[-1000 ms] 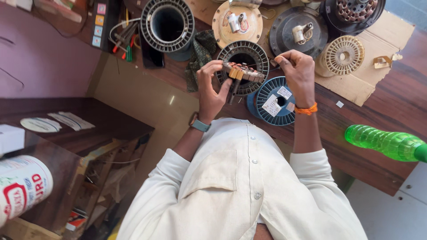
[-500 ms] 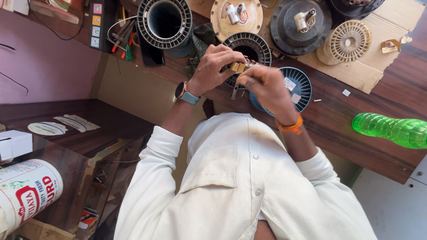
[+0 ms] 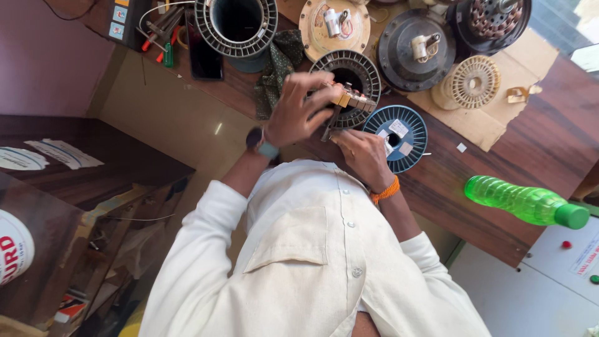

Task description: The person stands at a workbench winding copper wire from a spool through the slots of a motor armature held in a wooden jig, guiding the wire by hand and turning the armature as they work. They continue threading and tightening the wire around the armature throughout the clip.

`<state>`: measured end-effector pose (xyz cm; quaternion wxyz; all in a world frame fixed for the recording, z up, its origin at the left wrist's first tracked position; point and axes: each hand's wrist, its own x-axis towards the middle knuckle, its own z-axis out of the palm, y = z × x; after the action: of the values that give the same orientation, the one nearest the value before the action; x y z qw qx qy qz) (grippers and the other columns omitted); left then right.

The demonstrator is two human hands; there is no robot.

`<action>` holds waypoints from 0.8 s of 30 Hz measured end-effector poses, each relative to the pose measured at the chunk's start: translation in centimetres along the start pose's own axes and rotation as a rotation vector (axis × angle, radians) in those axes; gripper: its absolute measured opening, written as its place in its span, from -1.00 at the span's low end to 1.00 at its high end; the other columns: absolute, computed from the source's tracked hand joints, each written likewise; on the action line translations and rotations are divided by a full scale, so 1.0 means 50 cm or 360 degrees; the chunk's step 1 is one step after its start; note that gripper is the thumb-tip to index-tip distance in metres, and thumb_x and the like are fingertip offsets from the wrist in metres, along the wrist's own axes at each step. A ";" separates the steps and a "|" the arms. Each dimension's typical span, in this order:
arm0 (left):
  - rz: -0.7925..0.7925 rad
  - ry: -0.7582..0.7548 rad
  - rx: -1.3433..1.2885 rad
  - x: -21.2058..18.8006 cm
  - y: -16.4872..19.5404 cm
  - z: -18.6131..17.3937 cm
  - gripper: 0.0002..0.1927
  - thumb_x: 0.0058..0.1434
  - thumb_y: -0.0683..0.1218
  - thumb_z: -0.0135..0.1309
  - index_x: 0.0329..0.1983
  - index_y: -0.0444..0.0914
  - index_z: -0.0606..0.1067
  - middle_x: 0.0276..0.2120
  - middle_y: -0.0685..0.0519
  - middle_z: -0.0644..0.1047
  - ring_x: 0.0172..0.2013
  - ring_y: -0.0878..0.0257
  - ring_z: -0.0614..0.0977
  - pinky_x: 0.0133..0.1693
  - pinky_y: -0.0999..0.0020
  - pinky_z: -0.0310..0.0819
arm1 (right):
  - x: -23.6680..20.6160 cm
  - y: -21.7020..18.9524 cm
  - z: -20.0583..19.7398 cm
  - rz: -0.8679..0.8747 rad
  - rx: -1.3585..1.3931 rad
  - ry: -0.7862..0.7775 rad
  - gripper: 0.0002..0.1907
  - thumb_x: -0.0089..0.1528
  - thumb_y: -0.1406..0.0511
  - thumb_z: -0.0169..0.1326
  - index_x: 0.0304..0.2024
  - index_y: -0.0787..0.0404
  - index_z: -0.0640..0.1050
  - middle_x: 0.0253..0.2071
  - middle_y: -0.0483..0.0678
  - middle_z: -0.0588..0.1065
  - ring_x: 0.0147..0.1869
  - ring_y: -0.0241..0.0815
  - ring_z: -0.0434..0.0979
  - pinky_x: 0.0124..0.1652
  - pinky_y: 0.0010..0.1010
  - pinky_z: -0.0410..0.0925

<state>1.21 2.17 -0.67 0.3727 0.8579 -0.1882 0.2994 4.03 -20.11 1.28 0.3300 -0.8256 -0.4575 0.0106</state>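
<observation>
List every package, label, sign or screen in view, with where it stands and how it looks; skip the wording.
White round container: far left edge, red lettering on its label.
Blue wire spool: on the bench by the right hand, small white paper labels on its face.
Green plastic bottle: lying on the bench, right, no label showing.
Dark phone: top, screen off.

White labels (image 3: 397, 128) top the blue spool (image 3: 415, 122).

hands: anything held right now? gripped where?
Left hand holds a small brass-coloured part, fingers wrapped over its near end, above the dark ring-shaped stator. Right hand sits at the blue wire spool; any hold cannot be told.
</observation>
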 end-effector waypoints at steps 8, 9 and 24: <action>-0.0319 0.0204 -0.0473 -0.089 0.037 0.082 -0.82 0.21 -0.13 0.31 -0.18 -0.18 0.55 -0.16 0.12 0.56 -0.10 0.21 0.56 0.00 0.30 0.45 | 0.057 -0.057 -0.080 -0.0098 0.0150 -0.0071 -0.93 0.26 0.46 0.18 -0.21 0.24 0.60 -0.36 -0.05 0.57 -0.36 -0.19 0.60 -0.39 -0.39 0.42; -0.0636 0.0292 -0.0756 -0.092 0.037 0.099 -0.86 0.25 -0.13 0.29 -0.18 -0.19 0.57 -0.23 0.15 0.55 -0.20 0.29 0.51 -0.12 0.38 0.40 | 0.074 -0.052 -0.087 -0.0129 0.0223 -0.0043 -0.92 0.29 0.49 0.14 -0.19 0.25 0.58 -0.33 -0.05 0.57 -0.31 -0.21 0.62 -0.35 -0.41 0.45; -0.1902 0.0614 -0.1717 -0.055 0.035 0.166 -0.75 0.20 -0.03 0.30 -0.20 -0.30 0.63 -0.48 0.17 0.57 -0.58 0.49 0.50 -0.54 0.58 0.34 | 0.179 0.122 -0.066 0.0459 0.0281 0.0079 -0.96 0.35 0.50 0.19 -0.21 0.36 0.65 -0.50 -0.09 0.46 -0.44 -0.48 0.28 -0.48 -0.55 0.13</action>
<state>1.31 -4.97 -6.03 0.8553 0.4502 0.2489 0.0613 14.86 -17.26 3.00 0.4076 -0.8505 -0.3234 0.0776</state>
